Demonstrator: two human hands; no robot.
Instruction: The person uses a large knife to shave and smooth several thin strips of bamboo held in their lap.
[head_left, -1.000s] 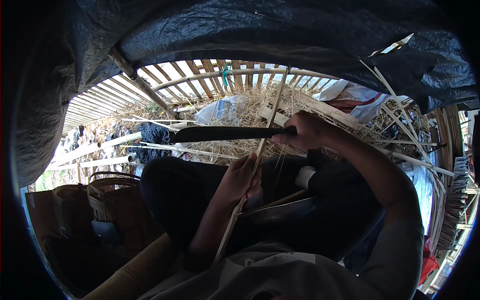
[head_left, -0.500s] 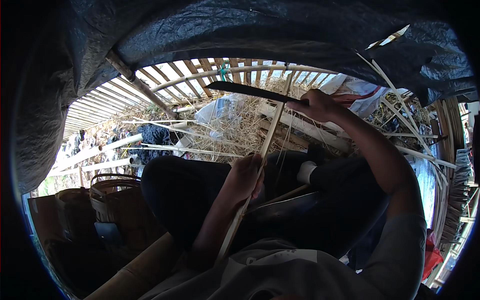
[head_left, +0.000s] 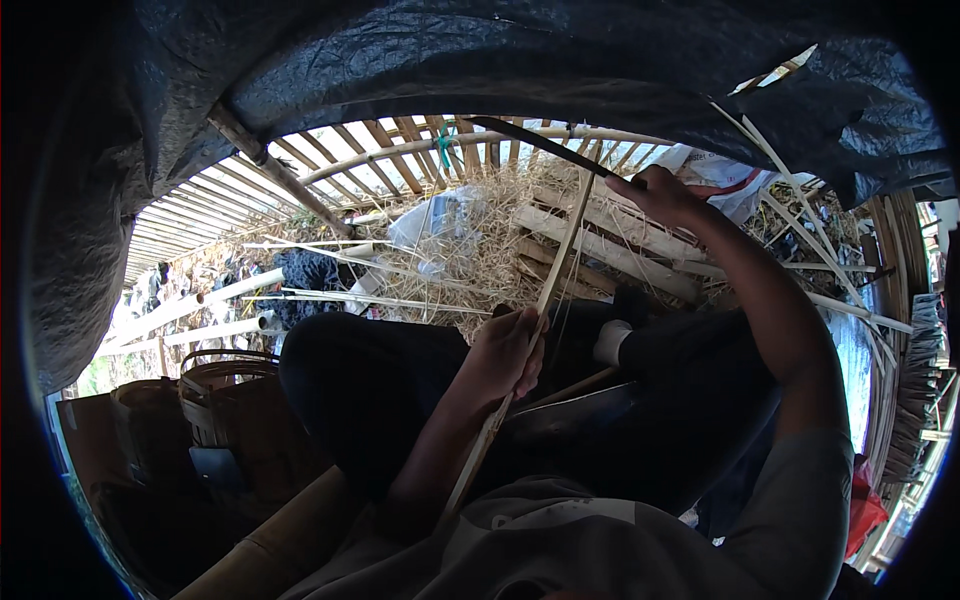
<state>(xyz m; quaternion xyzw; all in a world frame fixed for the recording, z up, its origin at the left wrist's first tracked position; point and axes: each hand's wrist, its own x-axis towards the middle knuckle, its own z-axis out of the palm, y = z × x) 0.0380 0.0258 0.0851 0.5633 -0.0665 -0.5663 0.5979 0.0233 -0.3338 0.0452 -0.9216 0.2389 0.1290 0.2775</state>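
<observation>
Rustic outdoor bamboo-craft shelter, black tarp roof, slatted bamboo wall, straw pile, woven baskets

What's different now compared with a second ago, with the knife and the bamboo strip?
The right hand has swung the long dark knife up and away, from level at the strip's middle to raised near its top end. The left hand keeps its grip on the bamboo strip, which stays slanted across the lap.

Bamboo strip upright at centre, left hand on it; knife above, in right hand; woven baskets lower left; straw pile behind.
</observation>
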